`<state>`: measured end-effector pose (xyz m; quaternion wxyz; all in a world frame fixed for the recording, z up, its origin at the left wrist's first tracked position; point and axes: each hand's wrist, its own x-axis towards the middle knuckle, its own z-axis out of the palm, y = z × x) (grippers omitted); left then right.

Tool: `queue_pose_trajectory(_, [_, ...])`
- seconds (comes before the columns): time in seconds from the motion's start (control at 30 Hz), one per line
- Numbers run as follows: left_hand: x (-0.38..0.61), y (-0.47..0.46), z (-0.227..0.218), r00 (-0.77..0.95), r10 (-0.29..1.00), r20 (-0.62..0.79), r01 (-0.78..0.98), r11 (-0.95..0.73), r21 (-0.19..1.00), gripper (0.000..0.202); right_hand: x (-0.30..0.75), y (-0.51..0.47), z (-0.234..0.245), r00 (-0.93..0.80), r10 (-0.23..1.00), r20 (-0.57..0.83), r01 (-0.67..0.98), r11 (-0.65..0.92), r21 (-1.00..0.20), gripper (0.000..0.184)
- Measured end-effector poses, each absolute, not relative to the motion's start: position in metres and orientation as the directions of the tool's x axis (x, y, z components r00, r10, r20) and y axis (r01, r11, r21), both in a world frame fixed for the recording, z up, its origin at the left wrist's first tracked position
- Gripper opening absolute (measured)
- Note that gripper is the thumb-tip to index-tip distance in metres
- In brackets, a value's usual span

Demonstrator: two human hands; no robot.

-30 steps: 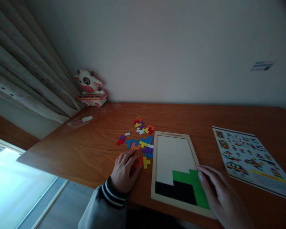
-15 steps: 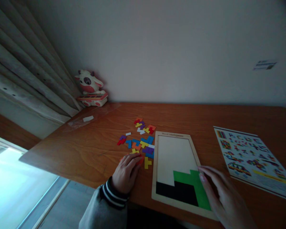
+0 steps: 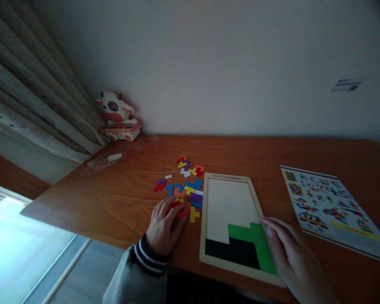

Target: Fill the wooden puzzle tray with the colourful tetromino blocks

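Observation:
My left hand [image 3: 165, 223] lies palm down at the near edge of the loose puzzle pieces, its fingers spread and bent. Its fingertips touch a red piece [image 3: 174, 204], and an orange-red piece [image 3: 183, 212] shows between index finger and thumb. At the right rim of the wooden puzzle board [image 3: 203, 236] is my right hand [image 3: 293, 253], thumb and fingers close together on the rim. Inside the board, black pieces [image 3: 231, 252] fill the near left and green pieces [image 3: 262, 249] the near right; bare base shows beyond them. A yellow piece [image 3: 194, 214] lies between my left hand and the board.
More loose pieces in blue [image 3: 196, 184], purple [image 3: 194, 197], white and other colours lie left of the board. A printed pattern sheet [image 3: 332, 211] is on the right of the table. A cow toy [image 3: 117, 114] sits at the back left, near a clear plastic bag [image 3: 98, 164].
My left hand has shifted slightly left and its fingers have spread, uncovering more of the red and orange-red pieces. My right hand stays at the board's rim. The view has turned slightly.

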<state>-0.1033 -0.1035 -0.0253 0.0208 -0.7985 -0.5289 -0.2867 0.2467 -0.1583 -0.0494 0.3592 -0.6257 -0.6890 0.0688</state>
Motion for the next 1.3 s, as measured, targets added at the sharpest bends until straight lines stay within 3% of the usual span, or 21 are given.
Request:
queue_pose_trajectory(0.37, [-0.104,-0.101,-0.028,0.309,0.828,0.469,0.827,-0.477,0.297,0.028,0.245,-0.158,-0.048,0.021,0.900,0.436,0.824,0.232,-0.518,0.032])
queue_pose_trajectory(0.73, [-0.102,-0.103,-0.021,0.283,0.824,0.491,0.751,-0.509,0.422,0.027,0.249,-0.156,-0.053,-0.014,0.880,0.475,0.832,0.274,-0.482,0.031])
queue_pose_trajectory(1.0, [-0.112,-0.103,-0.019,0.260,0.815,0.518,0.800,-0.482,0.357,0.029,0.253,-0.156,-0.053,-0.015,0.893,0.450,0.853,0.246,-0.460,0.036])
queue_pose_trajectory(1.17, [-0.132,-0.103,-0.018,0.236,0.825,0.514,0.839,-0.439,0.320,0.041,0.253,-0.157,-0.056,0.004,0.904,0.427,0.854,0.219,-0.473,0.038])
queue_pose_trajectory(1.3, [-0.146,-0.104,-0.018,0.252,0.824,0.507,0.831,-0.453,0.323,0.035,0.254,-0.157,-0.057,-0.002,0.908,0.418,0.850,0.222,-0.478,0.039])
